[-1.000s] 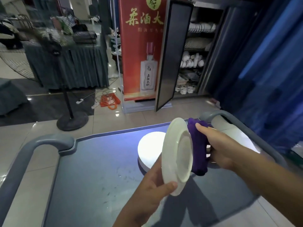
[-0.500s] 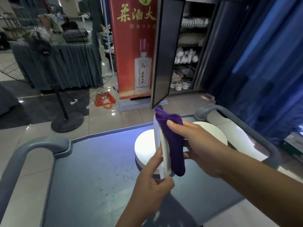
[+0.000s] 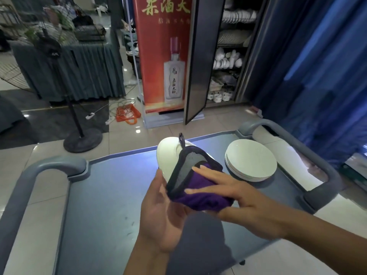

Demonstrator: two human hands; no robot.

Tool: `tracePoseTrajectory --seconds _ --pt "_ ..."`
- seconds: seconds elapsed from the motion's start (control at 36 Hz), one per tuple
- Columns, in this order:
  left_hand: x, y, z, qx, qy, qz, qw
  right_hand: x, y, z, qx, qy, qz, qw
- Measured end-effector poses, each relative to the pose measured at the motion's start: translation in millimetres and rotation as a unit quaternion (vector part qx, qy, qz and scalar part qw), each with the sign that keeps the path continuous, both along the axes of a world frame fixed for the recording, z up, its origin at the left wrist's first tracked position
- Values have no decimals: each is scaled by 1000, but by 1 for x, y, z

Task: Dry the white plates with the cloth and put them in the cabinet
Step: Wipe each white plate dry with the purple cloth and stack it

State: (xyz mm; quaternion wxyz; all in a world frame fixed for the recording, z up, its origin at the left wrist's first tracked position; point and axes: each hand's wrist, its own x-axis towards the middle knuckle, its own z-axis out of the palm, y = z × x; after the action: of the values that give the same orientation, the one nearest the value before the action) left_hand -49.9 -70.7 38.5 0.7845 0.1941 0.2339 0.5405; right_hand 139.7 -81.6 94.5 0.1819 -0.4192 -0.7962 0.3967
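Round white plate [image 3: 168, 155], edge-on earlier, now lies flat in left hand [image 3: 160, 211]; right hand [image 3: 224, 187] presses purple cloth [image 3: 200, 193] flat-fingered; drying continues.

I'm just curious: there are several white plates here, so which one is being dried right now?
The plate held up in the left hand, with the right hand pressing the purple cloth on it. The other plates lie stacked on the cart, untouched.
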Motion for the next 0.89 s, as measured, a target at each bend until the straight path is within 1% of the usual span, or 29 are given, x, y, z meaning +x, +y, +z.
tracePoseTrajectory --seconds 0.08,0.19,0.36,0.42,0.5,0.61,0.67,0.72,0.81,0.89 --pt "4 -3 3 0 10 -3 1000 13 -6 -3 -3 -18 10 1000" --pt "12 -5 5 16 72 -16 997 25 -14 -10 -3 -19 10 1000" --pt "13 -4 9 -14 36 -10 999 45 -21 -23 8 -39 3 999" --pt "11 -1 11 -6 34 -1 999 54 -24 -27 -8 -24 -22 999" --pt "12 2 11 -2 33 11 999 59 -30 -33 -36 25 -86 995" --pt "16 5 7 -45 3 4 999 52 -33 -37 -47 77 -159 983" --pt "16 6 3 -57 -8 5 998 52 -31 -36 -84 135 -201 966" --pt "14 7 -1 -56 -16 12 998 55 -26 -36 -117 199 -267 936" --pt "9 9 -5 -52 -31 17 998 71 -17 -45 -168 275 -377 869" --pt "6 12 -11 -58 -46 29 997 92 -8 -50 -245 298 -444 809"
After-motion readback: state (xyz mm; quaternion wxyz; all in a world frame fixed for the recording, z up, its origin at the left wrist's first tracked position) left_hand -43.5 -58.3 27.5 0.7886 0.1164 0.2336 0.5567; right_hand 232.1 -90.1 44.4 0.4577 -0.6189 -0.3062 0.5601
